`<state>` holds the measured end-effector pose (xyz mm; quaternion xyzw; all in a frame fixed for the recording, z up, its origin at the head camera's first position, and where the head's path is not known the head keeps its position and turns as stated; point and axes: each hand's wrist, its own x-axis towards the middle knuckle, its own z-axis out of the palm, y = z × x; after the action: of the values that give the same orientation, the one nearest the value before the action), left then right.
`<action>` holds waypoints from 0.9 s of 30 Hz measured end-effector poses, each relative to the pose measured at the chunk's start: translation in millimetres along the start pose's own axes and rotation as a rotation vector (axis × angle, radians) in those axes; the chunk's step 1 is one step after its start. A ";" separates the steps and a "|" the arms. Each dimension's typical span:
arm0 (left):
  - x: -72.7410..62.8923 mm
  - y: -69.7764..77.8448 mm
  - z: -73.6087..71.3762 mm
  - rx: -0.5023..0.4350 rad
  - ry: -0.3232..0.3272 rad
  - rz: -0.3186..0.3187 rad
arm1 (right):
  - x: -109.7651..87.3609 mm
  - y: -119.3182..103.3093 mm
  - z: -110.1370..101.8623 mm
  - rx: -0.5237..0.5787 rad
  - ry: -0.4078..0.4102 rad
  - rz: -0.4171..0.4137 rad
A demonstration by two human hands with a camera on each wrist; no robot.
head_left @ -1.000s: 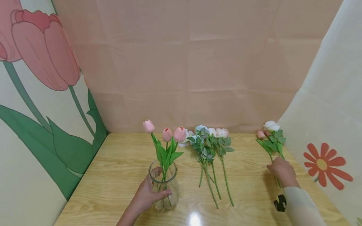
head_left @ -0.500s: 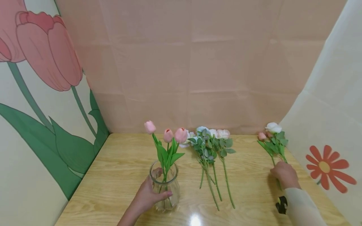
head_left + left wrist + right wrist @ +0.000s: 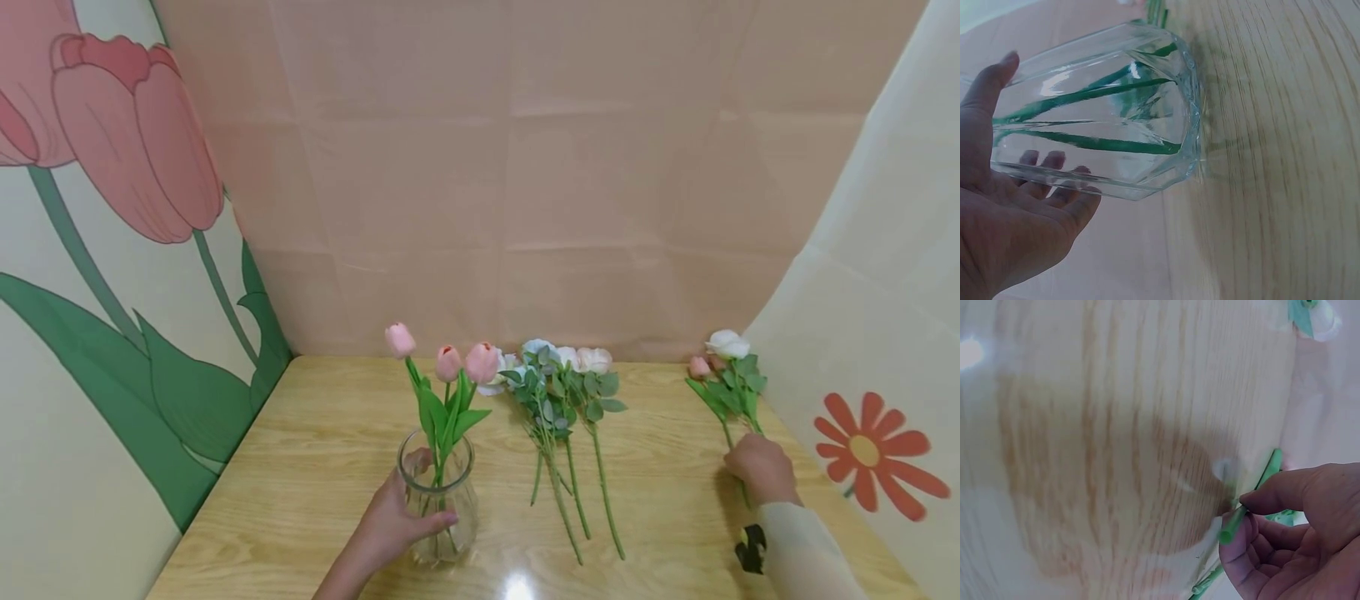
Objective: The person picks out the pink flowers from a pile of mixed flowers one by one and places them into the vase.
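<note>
My left hand holds the side of a clear glass vase, thumb on one side and fingers on the other. Three pink tulips stand in the vase, their green stems showing through the glass. At the right of the table, my right hand pinches the stem of a pink tulip between thumb and finger. The stem's cut end pokes out past the fingertips in the right wrist view. A white rose with green leaves lies against that tulip, its lower stem partly hidden by the hand.
Between the hands lies a loose group of pale blue, white and pinkish flowers, stems toward the near edge. The wooden table meets a brown backdrop behind and printed cloths at both sides.
The head view has shifted slightly. My right hand has moved a little toward the near edge beside the tulip and rose stems. The left hand keeps its hold on the vase.
</note>
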<state>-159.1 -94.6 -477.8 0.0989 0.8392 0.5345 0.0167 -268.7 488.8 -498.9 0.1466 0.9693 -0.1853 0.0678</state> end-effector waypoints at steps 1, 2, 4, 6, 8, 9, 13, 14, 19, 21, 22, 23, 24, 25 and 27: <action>-0.1 0.2 0.0 0.001 0.001 0.000 | -0.6 -0.3 -0.5 -0.002 0.002 -0.001; -0.1 0.3 0.1 0.002 0.004 0.001 | -1.1 -0.4 -1.1 -0.006 0.007 -0.002; -0.2 0.5 0.1 0.004 0.007 0.004 | -1.8 -0.4 -2.5 -0.006 0.011 -0.006; -0.3 0.5 0.3 0.003 0.010 0.007 | -1.4 0.3 -3.3 -0.005 0.016 -0.009; -0.3 0.4 0.6 0.000 0.010 0.008 | -0.3 2.1 -3.1 -0.005 0.020 -0.011; -0.4 0.4 0.7 -0.003 0.010 0.008 | 0.2 2.9 -2.9 -0.003 0.021 -0.012; -0.6 0.7 1.0 -0.010 0.011 0.005 | 1.4 5.3 -2.2 0.000 0.019 -0.003; -0.6 0.8 1.0 -0.010 0.012 0.006 | 1.2 5.3 -2.4 0.003 0.015 0.001; -0.4 0.8 0.7 -0.001 0.020 0.009 | -2.1 2.1 -5.3 0.016 -0.008 0.005; -0.3 0.7 0.6 -0.002 0.023 0.008 | -3.9 0.4 -6.2 0.020 -0.015 0.010; -0.1 0.6 0.6 -0.005 0.023 0.007 | -4.8 -0.5 -6.6 0.019 -0.019 0.011; 0.1 0.5 0.6 -0.007 0.022 0.005 | -5.6 -1.0 -6.8 0.017 -0.020 0.011; 0.2 0.4 0.6 -0.010 0.022 0.004 | -6.3 -1.4 -7.0 0.014 -0.019 0.006; 0.2 0.4 0.6 -0.013 0.021 0.002 | -6.6 -1.6 -6.9 0.006 -0.013 0.001; 0.2 0.3 0.7 -0.013 0.022 -0.001 | -7.4 -2.2 -7.2 -0.008 -0.005 -0.011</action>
<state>-159.2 -93.8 -477.8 0.0927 0.8358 0.5411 0.0084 -262.9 487.6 -490.1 0.1407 0.9707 -0.1821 0.0696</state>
